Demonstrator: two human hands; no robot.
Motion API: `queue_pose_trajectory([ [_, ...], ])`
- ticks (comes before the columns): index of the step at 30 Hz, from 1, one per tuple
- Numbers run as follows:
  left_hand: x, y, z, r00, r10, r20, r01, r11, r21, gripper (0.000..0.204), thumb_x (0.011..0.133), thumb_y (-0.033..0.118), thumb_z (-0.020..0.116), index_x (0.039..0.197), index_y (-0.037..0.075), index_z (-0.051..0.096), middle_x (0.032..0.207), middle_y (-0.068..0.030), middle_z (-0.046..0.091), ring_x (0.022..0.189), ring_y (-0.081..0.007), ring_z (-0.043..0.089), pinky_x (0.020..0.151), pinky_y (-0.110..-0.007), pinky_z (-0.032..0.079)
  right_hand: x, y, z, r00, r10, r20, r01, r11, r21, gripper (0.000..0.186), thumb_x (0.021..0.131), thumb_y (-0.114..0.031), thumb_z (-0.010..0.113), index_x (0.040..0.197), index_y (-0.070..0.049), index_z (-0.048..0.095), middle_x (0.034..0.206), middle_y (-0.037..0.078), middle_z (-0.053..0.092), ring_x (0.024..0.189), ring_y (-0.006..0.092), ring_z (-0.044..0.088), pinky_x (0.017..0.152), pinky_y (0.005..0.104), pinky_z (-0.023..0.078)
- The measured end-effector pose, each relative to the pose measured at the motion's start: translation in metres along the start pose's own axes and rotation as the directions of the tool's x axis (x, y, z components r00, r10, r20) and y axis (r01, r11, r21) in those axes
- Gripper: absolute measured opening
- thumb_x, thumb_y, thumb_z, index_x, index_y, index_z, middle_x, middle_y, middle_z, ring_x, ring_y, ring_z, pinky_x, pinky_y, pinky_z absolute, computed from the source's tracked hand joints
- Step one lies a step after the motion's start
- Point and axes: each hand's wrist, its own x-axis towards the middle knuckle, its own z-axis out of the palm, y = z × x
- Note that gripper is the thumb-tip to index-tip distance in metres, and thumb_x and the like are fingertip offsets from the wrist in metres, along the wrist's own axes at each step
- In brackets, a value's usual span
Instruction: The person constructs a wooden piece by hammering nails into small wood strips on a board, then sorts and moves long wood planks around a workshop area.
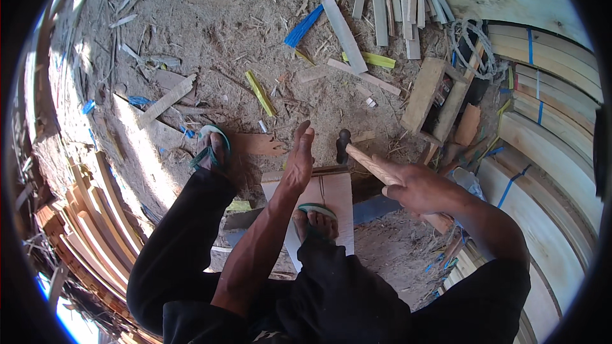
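The right hand [417,188] grasps a hammer [370,164] by its wooden handle, the fingers wrapped firmly around it; the dark head sits just beyond the far right corner of a pale wooden panel [341,207], and whether it touches anything there I cannot tell. The left hand [299,164], seen nearly edge-on, is above the middle of the panel's far edge, its fingers released and stretched out, pointing away from the body. A thin brown wooden strip [330,171] runs along that far edge. The right foot, in a green sandal [314,209], rests on the panel between its left and right edges. On the sandy ground [210,44] beyond the far right corner stands a rough wooden box [422,94], with stacked planks [535,134] farther right; a yellow strip [259,92] lies beyond the far left corner.
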Motion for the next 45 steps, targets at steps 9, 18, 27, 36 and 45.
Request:
queue_pose_trajectory([
  [9,0.014,0.004,0.012,0.981,0.064,-0.181,-0.044,0.992,0.115,0.069,0.093,0.052,0.053,0.146,0.010,0.037,0.139,-0.0225,0.046,0.125,-0.0375,0.047,0.099,-0.050,0.041,-0.018,0.050,0.041,0.992,0.035,-0.120,0.038,0.834,0.551,0.071,0.093,-0.020,0.060,0.153,-0.008,0.023,0.074,0.017,0.061,0.054,0.0295,0.062,0.052,0.0396,0.052],
  [18,0.085,0.043,0.251,0.458,0.553,0.696,-0.762,-0.161,0.628,0.016,0.083,0.011,0.064,0.096,0.007,0.073,0.091,-0.0136,0.070,0.087,-0.0313,0.069,0.075,-0.039,0.056,0.065,0.124,0.206,0.884,0.330,-0.330,0.336,0.040,0.941,0.028,0.092,-0.018,0.061,0.114,-0.006,0.048,0.061,0.007,0.052,0.042,0.0177,0.053,0.037,0.0349,0.044],
  [27,0.097,0.035,0.330,0.760,-0.003,0.649,-0.507,-0.628,0.591,0.018,0.083,0.007,0.060,0.094,0.004,0.074,0.103,-0.0182,0.071,0.097,-0.0325,0.070,0.076,-0.042,0.059,0.067,0.137,0.214,0.902,0.244,-0.356,0.362,0.020,0.932,0.030,0.091,-0.016,0.061,0.114,-0.002,0.049,0.061,0.006,0.052,0.043,0.0164,0.054,0.037,0.0335,0.044],
  [36,0.109,0.029,0.304,0.645,0.104,0.757,-0.587,-0.565,0.579,0.019,0.082,0.005,0.058,0.094,0.001,0.072,0.095,-0.0200,0.069,0.095,-0.0378,0.068,0.080,-0.046,0.057,0.068,0.131,0.215,0.874,0.262,-0.410,0.394,0.114,0.912,0.027,0.090,-0.016,0.062,0.110,-0.003,0.051,0.060,0.006,0.053,0.042,0.0163,0.054,0.037,0.0335,0.043],
  [45,0.099,0.045,0.208,0.479,0.443,0.758,-0.845,0.000,0.534,0.012,0.073,0.002,0.064,0.085,0.000,0.068,0.086,-0.0210,0.065,0.085,-0.0374,0.066,0.075,-0.044,0.053,0.076,0.129,0.214,0.896,0.251,-0.366,0.330,0.174,0.928,0.023,0.090,-0.012,0.061,0.109,-0.005,0.049,0.058,0.005,0.051,0.040,0.0154,0.051,0.035,0.0328,0.042],
])
